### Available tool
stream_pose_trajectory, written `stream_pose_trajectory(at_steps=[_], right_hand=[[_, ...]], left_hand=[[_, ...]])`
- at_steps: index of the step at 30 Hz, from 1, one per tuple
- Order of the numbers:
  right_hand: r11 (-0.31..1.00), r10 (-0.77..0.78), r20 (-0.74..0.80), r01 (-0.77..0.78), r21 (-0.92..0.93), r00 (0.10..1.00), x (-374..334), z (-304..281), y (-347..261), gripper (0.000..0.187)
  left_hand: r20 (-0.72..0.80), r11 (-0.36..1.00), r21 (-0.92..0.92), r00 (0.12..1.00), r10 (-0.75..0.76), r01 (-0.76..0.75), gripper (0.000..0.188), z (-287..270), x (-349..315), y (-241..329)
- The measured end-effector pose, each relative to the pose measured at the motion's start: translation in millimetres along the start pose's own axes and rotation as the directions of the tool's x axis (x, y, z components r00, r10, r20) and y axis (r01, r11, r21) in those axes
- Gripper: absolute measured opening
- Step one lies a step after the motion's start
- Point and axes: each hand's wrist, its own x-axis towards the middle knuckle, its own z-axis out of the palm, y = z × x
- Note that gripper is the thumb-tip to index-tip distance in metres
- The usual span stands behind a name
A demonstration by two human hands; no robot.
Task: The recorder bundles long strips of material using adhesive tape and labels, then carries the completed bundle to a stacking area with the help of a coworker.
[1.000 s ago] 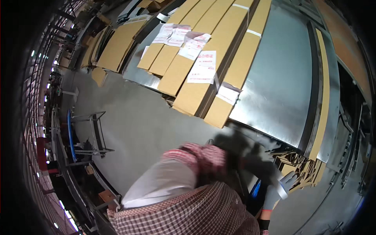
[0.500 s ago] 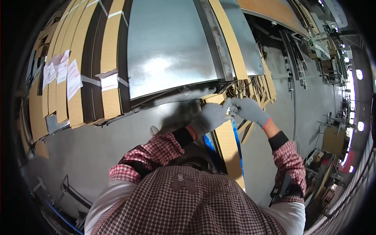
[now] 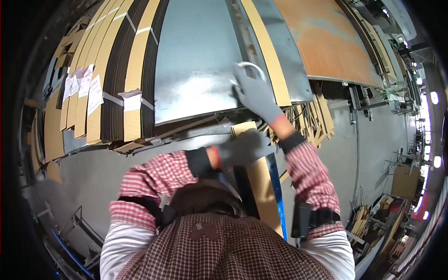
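My right hand (image 3: 255, 91), in a grey glove, is over the grey metal sheet (image 3: 200, 60), its fingers at a white ring (image 3: 254, 69) that looks like a roll of tape. Motion blurs the ring, and part of it is hidden by the glove. Nearer to me, my left hand (image 3: 242, 148), also gloved in grey, lies across the upper part of a long tan cardboard bundle (image 3: 268, 196) with blue along its side. Its fingers are smeared by motion. Something pale shows at their tips, too blurred to name.
Strapped stacks of cardboard strips (image 3: 135, 93) with white labels stand at the left. A rust-coloured sheet (image 3: 326, 42) lies at the far right. Loose cardboard strips (image 3: 317, 116) stick out beyond my right wrist. More material (image 3: 373, 219) stands at the right.
My hands have parted. The right one has moved up and left over the metal sheet, where the white ring now shows. The left one has come down slightly. The view has shifted.
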Motion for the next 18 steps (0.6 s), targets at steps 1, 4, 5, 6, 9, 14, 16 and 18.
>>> stream_pose_trajectory(at_steps=[1, 4, 5, 6, 9, 14, 16, 18], right_hand=[[0.996, -0.058, 0.003, 0.058, -0.073, 0.998, 9, 3, 12, 0.072], [0.996, -0.061, -0.334, 0.077, 0.035, 0.941, -18, -64, -17, 0.078], [0.947, 0.166, -0.282, -0.073, 0.313, 0.945, -47, -86, -44, 0.077], [0.813, 0.377, -0.185, -0.229, 0.535, 0.907, -96, -118, -69, 0.077], [0.314, 0.045, 0.335, -0.332, 0.889, 0.941, -296, -154, -119, 0.042], [-0.626, 0.719, 0.539, 0.072, 0.776, 0.439, -574, -7, -379, 0.043], [-0.343, 0.934, 0.244, 0.841, 0.418, 0.259, -581, 37, -407, 0.047], [0.055, 0.985, 0.102, 0.813, 0.58, -0.14, -552, 23, -410, 0.048]], left_hand=[[0.081, 1.0, 0.023, 0.997, -0.012, 0.01, 0.041, 2, 0, 4], [0.228, 0.942, 0.197, 0.947, 0.226, -0.272, 0.042, 12, 5, -18], [0.133, 0.956, 0.142, 0.962, 0.237, -0.256, 0.033, 13, -3, -29], [0.058, 0.866, -0.497, 0.994, 0.094, -0.053, 0.04, 19, -4, -35], [0.569, 0.855, 0.177, 0.759, 0.315, -0.488, 0.076, -23, 30, -29], [0.942, 0.945, -0.3, 0.197, 0.273, 0.127, 0.1, -82, -42, 75], [0.894, 0.87, -0.428, 0.255, 0.368, 0.245, 0.087, -70, -136, 81], [0.911, 0.888, -0.401, 0.194, 0.363, 0.226, 0.086, -63, -169, 112]])
